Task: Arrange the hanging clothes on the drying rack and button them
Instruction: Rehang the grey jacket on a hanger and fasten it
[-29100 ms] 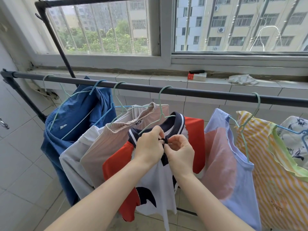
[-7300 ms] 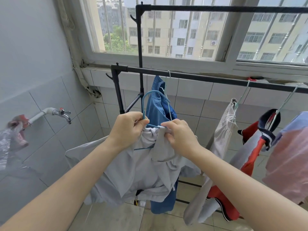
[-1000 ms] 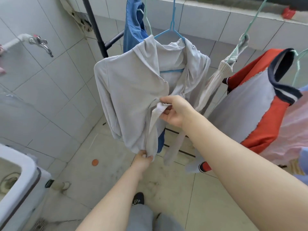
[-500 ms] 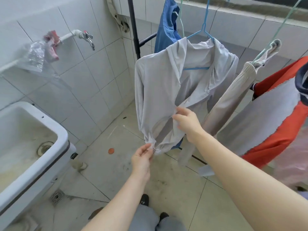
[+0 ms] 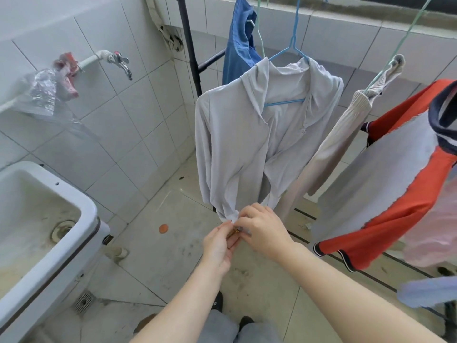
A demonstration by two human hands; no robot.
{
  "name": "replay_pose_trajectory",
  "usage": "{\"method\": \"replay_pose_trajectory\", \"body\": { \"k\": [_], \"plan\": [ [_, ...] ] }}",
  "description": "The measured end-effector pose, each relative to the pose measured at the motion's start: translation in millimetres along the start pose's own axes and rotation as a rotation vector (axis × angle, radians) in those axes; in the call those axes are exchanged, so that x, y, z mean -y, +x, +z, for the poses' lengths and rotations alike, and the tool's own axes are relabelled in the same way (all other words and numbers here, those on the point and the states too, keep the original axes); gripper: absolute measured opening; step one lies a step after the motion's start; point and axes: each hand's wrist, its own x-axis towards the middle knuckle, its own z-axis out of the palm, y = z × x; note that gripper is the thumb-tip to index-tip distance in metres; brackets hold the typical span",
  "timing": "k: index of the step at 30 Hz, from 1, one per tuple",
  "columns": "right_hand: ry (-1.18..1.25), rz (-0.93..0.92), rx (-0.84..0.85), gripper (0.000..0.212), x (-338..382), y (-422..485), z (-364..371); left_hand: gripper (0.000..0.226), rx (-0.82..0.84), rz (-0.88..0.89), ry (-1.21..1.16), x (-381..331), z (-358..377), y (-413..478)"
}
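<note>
A pale grey hooded jacket [image 5: 237, 134] hangs open-fronted on a blue hanger [image 5: 289, 70] from the drying rack. My left hand [image 5: 218, 246] and my right hand [image 5: 263, 229] meet at the jacket's bottom hem, both pinching the two front edges together around a small brass-coloured fastener [image 5: 237, 229]. Behind the jacket hangs a blue garment [image 5: 239, 43]. To its right hang a beige ribbed top [image 5: 331, 149] and an orange, white and navy shirt [image 5: 395, 189].
The rack's black upright post [image 5: 190, 45] stands against the tiled wall. A white sink [image 5: 37, 219] sits at the left under a tap [image 5: 118, 61] with a plastic bag on its pipe. A floor drain [image 5: 82, 302] and an orange disc [image 5: 163, 228] lie on the floor.
My right hand has dropped from the middle of the jacket's front down to the hem, joining my left hand there. Both hands now pinch the bottom edges together.
</note>
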Motion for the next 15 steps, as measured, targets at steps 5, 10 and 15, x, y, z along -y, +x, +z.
{"method": "replay_pose_trajectory", "body": {
  "k": [5, 10, 15],
  "plan": [
    [-0.059, 0.000, -0.001, 0.014, -3.4, 2.6, 2.4, 0.017, -0.092, -0.027, 0.117, 1.2, 8.7, 5.0],
    [0.120, 0.149, 0.103, 0.018, -12.0, 2.4, 9.4, 0.010, -0.148, -0.006, 0.236, -4.7, 12.5, 10.1],
    [0.148, 0.168, 0.160, 0.016, -19.1, 1.3, 12.6, 0.012, -0.161, -0.038, 0.297, -7.5, 8.6, 15.7]
  ]
}}
